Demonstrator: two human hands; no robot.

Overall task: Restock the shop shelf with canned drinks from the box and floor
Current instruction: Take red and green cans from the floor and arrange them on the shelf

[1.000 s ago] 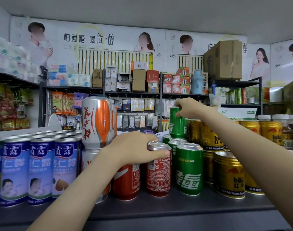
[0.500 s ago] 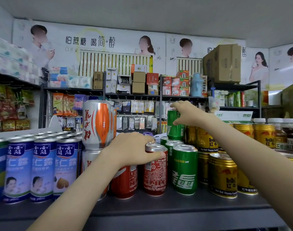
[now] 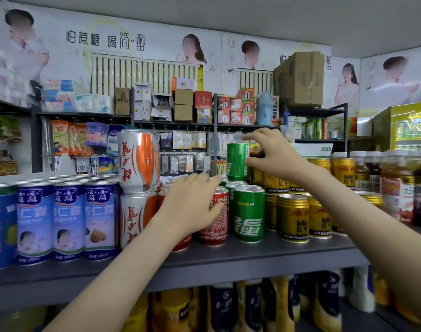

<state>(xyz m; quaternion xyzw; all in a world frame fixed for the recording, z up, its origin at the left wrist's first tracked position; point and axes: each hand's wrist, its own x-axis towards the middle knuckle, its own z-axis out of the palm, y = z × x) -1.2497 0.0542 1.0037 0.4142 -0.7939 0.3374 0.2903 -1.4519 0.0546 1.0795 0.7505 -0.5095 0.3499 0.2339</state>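
A green can (image 3: 237,161) stands stacked on the green cans (image 3: 249,212) of the grey shelf (image 3: 252,252). My right hand (image 3: 271,154) is at its upper right. The fingers are spread, the index fingertip is above the rim and the thumb is at the can's side, without wrapping it. My left hand (image 3: 192,202) lies flat over the red cans (image 3: 216,216) to the left of the green ones. Its straight fingers reach across their tops.
Tall orange-and-silver cans (image 3: 137,159) are stacked left of my left hand, with blue cans (image 3: 68,219) beyond them. Gold cans (image 3: 293,216) and bottles (image 3: 396,188) fill the shelf's right side. Dark and yellow bottles (image 3: 228,307) stand on the shelf below.
My right hand has slid off the top of the upper green can to its right side, and its fingers have loosened. My left hand has reached further over the red cans.
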